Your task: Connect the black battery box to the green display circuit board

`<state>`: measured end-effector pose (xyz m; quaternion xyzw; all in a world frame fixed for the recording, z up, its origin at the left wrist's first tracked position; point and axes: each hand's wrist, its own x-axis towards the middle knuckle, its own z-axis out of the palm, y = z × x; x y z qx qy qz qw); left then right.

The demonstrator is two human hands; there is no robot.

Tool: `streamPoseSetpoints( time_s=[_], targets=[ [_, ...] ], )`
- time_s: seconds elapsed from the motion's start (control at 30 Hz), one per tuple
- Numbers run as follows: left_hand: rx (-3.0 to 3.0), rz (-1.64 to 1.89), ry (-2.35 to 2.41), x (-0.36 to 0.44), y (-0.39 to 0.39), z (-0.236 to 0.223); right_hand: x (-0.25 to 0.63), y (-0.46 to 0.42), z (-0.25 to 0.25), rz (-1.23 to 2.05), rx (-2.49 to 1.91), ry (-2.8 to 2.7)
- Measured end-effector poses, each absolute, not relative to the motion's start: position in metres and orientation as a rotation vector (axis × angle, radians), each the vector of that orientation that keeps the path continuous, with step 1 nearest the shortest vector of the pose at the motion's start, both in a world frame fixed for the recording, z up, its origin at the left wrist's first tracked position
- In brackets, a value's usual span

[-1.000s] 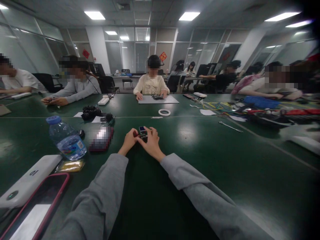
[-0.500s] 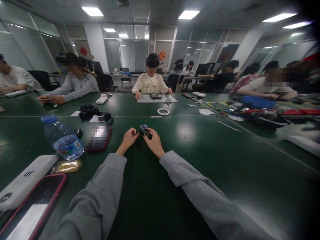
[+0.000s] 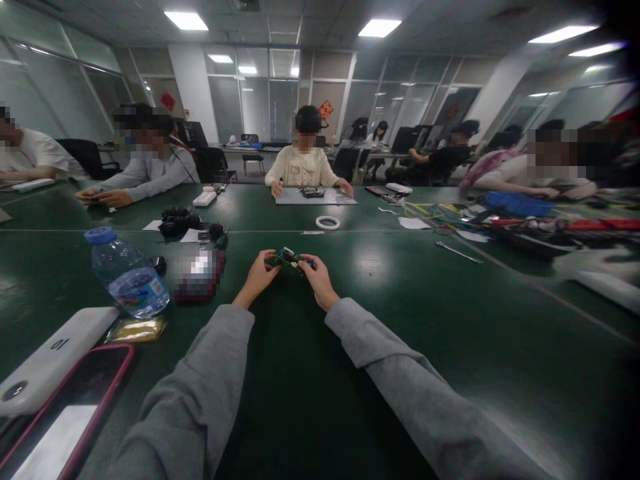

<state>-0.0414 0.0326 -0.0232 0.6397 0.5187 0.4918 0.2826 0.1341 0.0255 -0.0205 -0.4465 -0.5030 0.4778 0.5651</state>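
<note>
A small circuit board (image 3: 291,261) with a pale raised block and blue and white parts is held up just over the green table (image 3: 390,320). My right hand (image 3: 320,275) pinches its right end between thumb and fingers. From the other side, my left hand (image 3: 261,273) closes thumb and fingertips on the left edge. Fingers cover both ends of the board, and its finer parts are too small to make out.
On my left are a water bottle (image 3: 127,273), a yellow packet (image 3: 137,329), a white power bank (image 3: 60,357) and a red-edged phone (image 3: 75,407). A white ring (image 3: 327,223) lies ahead, a wrench (image 3: 457,253) to the right. A person (image 3: 303,160) sits opposite.
The board has turned to lie wider between my hands. My right hand has shifted right to its end, and my left fingers have moved from a small pinch onto the left edge.
</note>
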Motion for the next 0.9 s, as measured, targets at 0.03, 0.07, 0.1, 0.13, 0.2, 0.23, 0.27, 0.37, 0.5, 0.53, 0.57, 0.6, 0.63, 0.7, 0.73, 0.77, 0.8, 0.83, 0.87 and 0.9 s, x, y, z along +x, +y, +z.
streamPoseSetpoints(
  time_s=[0.03, 0.07, 0.1, 0.13, 0.2, 0.23, 0.27, 0.37, 0.5, 0.53, 0.57, 0.6, 0.63, 0.7, 0.73, 0.77, 0.8, 0.83, 0.87, 0.9],
  targets=[
    [1.704, 1.307, 1.364, -0.041, 0.032, -0.023, 0.138, 0.026, -0.019, 1.207, -1.002, -1.166],
    [1.697, 1.296, 1.336, -0.040, 0.032, -0.022, 0.142, 0.027, -0.017, 1.302, -0.948, -1.147],
    [1.693, 1.283, 1.301, -0.040, 0.031, -0.022, 0.146, 0.028, -0.015, 1.407, -0.892, -1.124],
    [1.693, 1.273, 1.259, -0.040, 0.031, -0.021, 0.151, 0.030, -0.013, 1.516, -0.839, -1.099],
    [1.701, 1.250, 1.160, -0.040, 0.031, -0.021, 0.160, 0.032, -0.010, 1.711, -0.758, -1.046],
    [1.703, 1.234, 1.110, -0.040, 0.031, -0.021, 0.164, 0.032, -0.009, 1.790, -0.732, -1.018],
    [1.700, 1.215, 1.067, -0.041, 0.031, -0.020, 0.167, 0.033, -0.008, 1.854, -0.717, -0.987],
    [1.660, 1.154, 0.972, -0.043, 0.027, -0.013, 0.172, 0.032, -0.005, 1.988, -0.701, -0.890],
    [1.530, 1.091, 0.837, -0.039, 0.016, 0.002, 0.176, 0.032, -0.003, 2.133, -0.691, -0.880],
    [1.496, 1.071, 0.797, -0.036, 0.013, 0.005, 0.177, 0.032, -0.002, 2.159, -0.687, -0.890],
    [1.477, 1.043, 0.756, -0.033, 0.010, 0.007, 0.178, 0.033, -0.002, 2.177, -0.684, -0.899],
    [1.463, 1.040, 0.724, -0.030, 0.008, 0.009, 0.178, 0.033, -0.002, 2.188, -0.682, -0.906],
    [1.454, 1.044, 0.709, -0.027, 0.006, 0.010, 0.178, 0.033, -0.002, 2.193, -0.680, -0.910],
    [1.433, 1.075, 0.736, -0.022, 0.004, 0.010, 0.177, 0.034, -0.003, 2.173, -0.676, -0.899],
    [1.425, 1.080, 0.767, -0.021, 0.004, 0.009, 0.175, 0.034, -0.004, 2.141, -0.674, -0.889],
    [1.417, 1.081, 0.806, -0.021, 0.005, 0.008, 0.173, 0.034, -0.004, 2.105, -0.672, -0.882],
    [1.413, 1.077, 0.846, -0.021, 0.005, 0.007, 0.171, 0.034, -0.005, 2.069, -0.665, -0.885],
    [1.412, 1.076, 0.886, -0.021, 0.006, 0.006, 0.169, 0.034, -0.005, 2.035, -0.655, -0.901],
    [1.413, 1.079, 0.924, -0.021, 0.007, 0.006, 0.167, 0.034, -0.005, 2.009, -0.645, -0.933],
    [1.415, 1.087, 0.956, -0.022, 0.007, 0.005, 0.166, 0.033, -0.005, 1.989, -0.635, -0.982]
  ],
)
